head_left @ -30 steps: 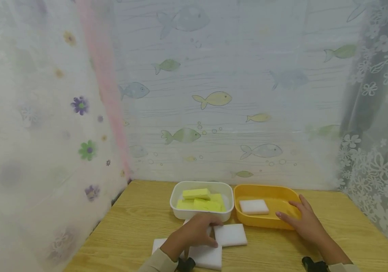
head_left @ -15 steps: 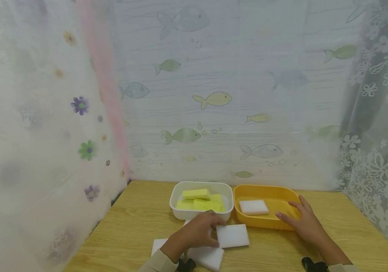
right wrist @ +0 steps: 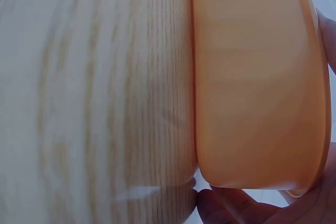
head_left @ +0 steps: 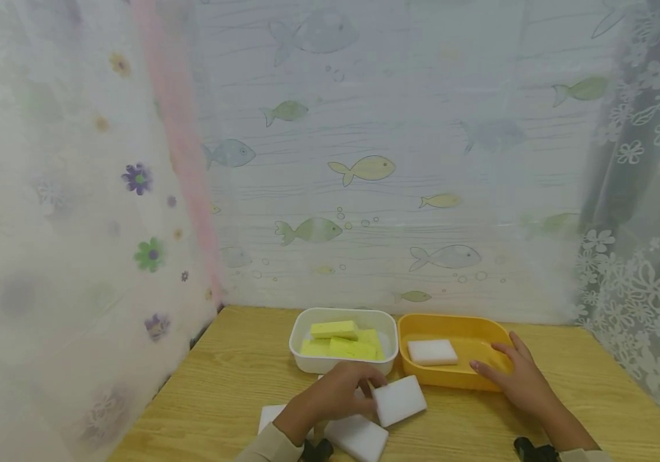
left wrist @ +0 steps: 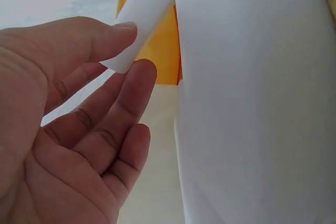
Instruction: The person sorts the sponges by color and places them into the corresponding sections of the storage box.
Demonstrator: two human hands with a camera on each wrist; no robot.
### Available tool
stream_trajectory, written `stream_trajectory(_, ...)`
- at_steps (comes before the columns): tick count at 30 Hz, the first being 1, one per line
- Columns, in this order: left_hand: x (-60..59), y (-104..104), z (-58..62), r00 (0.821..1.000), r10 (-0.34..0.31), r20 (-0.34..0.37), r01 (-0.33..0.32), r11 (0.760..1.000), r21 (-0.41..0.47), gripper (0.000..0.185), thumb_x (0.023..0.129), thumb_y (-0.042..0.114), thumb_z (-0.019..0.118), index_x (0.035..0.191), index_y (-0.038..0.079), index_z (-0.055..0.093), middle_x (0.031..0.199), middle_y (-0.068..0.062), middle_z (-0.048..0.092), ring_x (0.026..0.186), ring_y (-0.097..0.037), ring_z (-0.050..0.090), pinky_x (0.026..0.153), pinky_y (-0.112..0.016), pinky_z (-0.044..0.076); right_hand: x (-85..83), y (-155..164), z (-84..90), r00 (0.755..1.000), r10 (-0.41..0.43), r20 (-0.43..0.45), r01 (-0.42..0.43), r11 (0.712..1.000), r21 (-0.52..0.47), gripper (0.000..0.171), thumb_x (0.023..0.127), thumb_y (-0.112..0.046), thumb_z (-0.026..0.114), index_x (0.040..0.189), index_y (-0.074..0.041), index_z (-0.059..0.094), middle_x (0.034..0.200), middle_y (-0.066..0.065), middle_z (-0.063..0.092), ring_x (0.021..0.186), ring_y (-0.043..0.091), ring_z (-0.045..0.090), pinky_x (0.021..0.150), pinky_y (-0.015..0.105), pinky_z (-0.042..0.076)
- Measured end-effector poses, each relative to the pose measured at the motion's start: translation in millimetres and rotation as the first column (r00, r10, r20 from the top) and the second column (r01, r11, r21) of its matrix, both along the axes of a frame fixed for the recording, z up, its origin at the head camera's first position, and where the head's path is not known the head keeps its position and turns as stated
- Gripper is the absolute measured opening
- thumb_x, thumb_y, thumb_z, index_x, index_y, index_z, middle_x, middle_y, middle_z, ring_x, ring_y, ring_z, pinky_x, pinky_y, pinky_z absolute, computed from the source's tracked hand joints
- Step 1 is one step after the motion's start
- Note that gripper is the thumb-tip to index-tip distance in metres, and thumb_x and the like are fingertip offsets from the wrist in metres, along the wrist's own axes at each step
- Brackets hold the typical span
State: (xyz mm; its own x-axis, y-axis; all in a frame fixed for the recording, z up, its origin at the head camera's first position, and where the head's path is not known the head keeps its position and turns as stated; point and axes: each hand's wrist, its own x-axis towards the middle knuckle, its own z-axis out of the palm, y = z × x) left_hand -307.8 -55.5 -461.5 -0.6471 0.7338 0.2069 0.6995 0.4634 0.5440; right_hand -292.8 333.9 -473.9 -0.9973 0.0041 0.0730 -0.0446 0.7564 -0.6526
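The white sponge point(head_left: 399, 400) is now tilted up just in front of the orange tub point(head_left: 483, 378); a moment ago it lay flat. The left hand point(head_left: 336, 398) pinches its edge, so lifting seems begun. The right hand point(head_left: 517, 378) holds the tub's rim, fingers curled. A white tub point(head_left: 307, 359) stands left of it.
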Motion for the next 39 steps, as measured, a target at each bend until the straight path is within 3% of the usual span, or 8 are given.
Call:
stream_trajectory(8, -0.4, -4, 3.9, 0.998, 0.021, 0.057, -0.021, 1.0, 0.015, 0.028, 0.091, 0.016, 0.08, 0.119, 0.017, 0.074, 0.11, 0.013, 0.073, 0.089, 0.006, 0.065, 0.083, -0.02, 0.056, 0.7, 0, 0.5, 1.0, 0.005, -0.003, -0.005, 1.0, -0.012, 0.093, 0.099, -0.059, 0.062, 0.154, 0.01, 0.036, 0.167, 0.036, -0.012, 0.145, 0.069, 0.01, 0.105, 0.085, 0.024)
stream_trajectory(16, -0.1, -7, 7.1, 0.999, 0.026, 0.031, -0.027, 0.999, 0.032, 0.025, 0.093, 0.021, 0.079, 0.117, 0.02, 0.074, 0.106, 0.016, 0.073, 0.091, 0.004, 0.066, 0.087, -0.02, 0.053, 2.3, -2, 2.5, 1.0, 0.003, -0.016, -0.003, 1.0, -0.005, 0.092, 0.098, -0.058, 0.063, 0.152, 0.011, 0.037, 0.166, 0.037, -0.009, 0.144, 0.069, 0.012, 0.105, 0.084, 0.025)
stream_trajectory(24, 2.3, -7, 11.1, 0.999, 0.013, 0.049, -0.017, 0.996, 0.085, 0.022, 0.093, 0.024, 0.079, 0.115, 0.021, 0.074, 0.106, 0.016, 0.072, 0.094, 0.002, 0.066, 0.094, -0.032, 0.056, 2.5, -2, 2.2, 1.0, 0.003, -0.022, -0.003, 1.0, 0.002, 0.092, 0.098, -0.059, 0.062, 0.152, 0.011, 0.038, 0.166, 0.038, -0.008, 0.144, 0.069, 0.013, 0.105, 0.084, 0.026)
stream_trajectory(33, 3.4, -2, 14.3, 1.0, -0.019, 0.019, 0.017, 0.993, 0.117, 0.022, 0.093, 0.025, 0.079, 0.114, 0.02, 0.073, 0.108, 0.014, 0.072, 0.094, 0.001, 0.067, 0.09, -0.032, 0.057, 2.3, -2, 1.3, 0.999, 0.016, -0.042, -0.017, 1.0, -0.019, 0.092, 0.098, -0.06, 0.062, 0.152, 0.011, 0.038, 0.167, 0.035, -0.012, 0.144, 0.069, 0.012, 0.103, 0.085, 0.026)
stream_trajectory(39, -2.8, 9, 23.6, 0.998, -0.032, -0.051, 0.037, 0.994, 0.099, 0.022, 0.094, 0.026, 0.078, 0.115, 0.02, 0.072, 0.109, 0.014, 0.072, 0.092, 0.004, 0.067, 0.087, -0.028, 0.056, 1.9, -1, -0.1, 0.999, 0.002, -0.035, -0.002, 1.0, -0.018, 0.093, 0.098, -0.061, 0.062, 0.152, 0.012, 0.038, 0.167, 0.036, -0.009, 0.144, 0.069, 0.012, 0.104, 0.084, 0.025)
